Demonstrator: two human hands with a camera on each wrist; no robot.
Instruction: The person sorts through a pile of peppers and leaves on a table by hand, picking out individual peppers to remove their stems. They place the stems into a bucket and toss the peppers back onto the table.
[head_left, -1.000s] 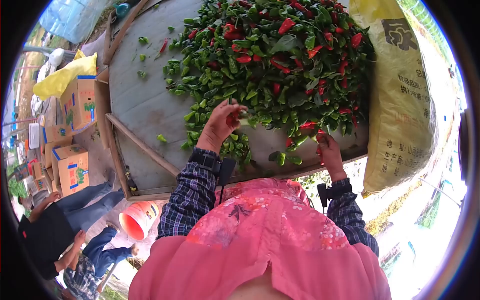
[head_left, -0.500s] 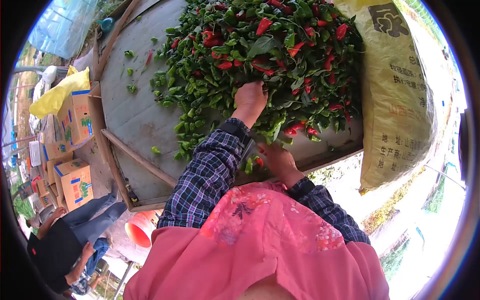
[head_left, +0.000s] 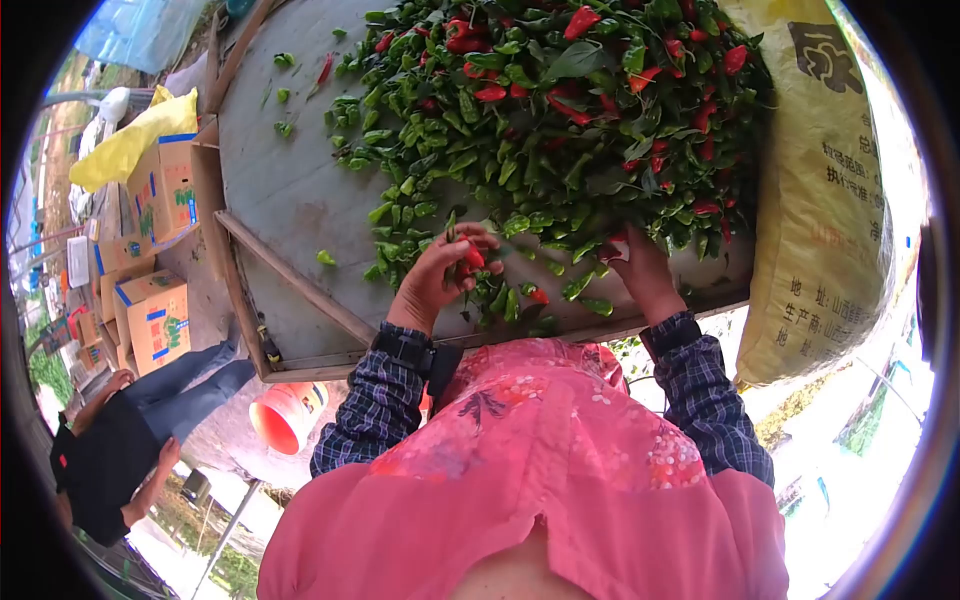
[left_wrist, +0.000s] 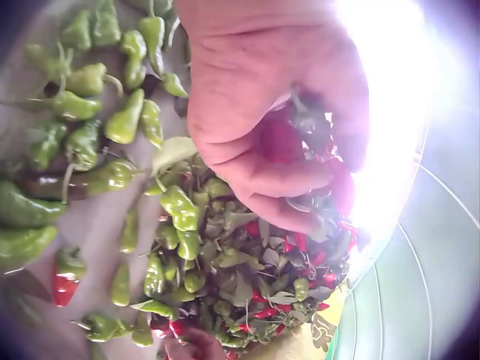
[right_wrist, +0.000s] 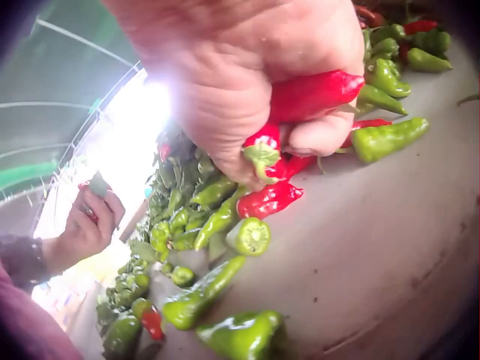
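In the head view a large heap of green and red peppers [head_left: 520, 130] with leaves covers much of a grey board. My left hand [head_left: 432, 278] is over its near side, fingers curled around red peppers; one red pepper [left_wrist: 281, 139] and a green stem show between thumb and fingers in the left wrist view. Farther right, my right hand [head_left: 646, 275] is low at the heap's near edge. Its curled fingers grip red peppers [right_wrist: 315, 96] in the right wrist view, close over the board. More red and green peppers [right_wrist: 390, 139] lie right beside these fingers.
A wooden rim [head_left: 300, 283] edges the board. On the right stands a full yellow sack [head_left: 810, 230]. Cardboard boxes [head_left: 155, 318], an orange bucket [head_left: 280, 420] and a person in dark clothes [head_left: 120, 450] are at the left. Loose green peppers [head_left: 325, 257] lie scattered on the board.
My left hand reached into the heap half a second ago and has drawn back toward me, now with red peppers. My right hand went in to the middle, then back out to the right.
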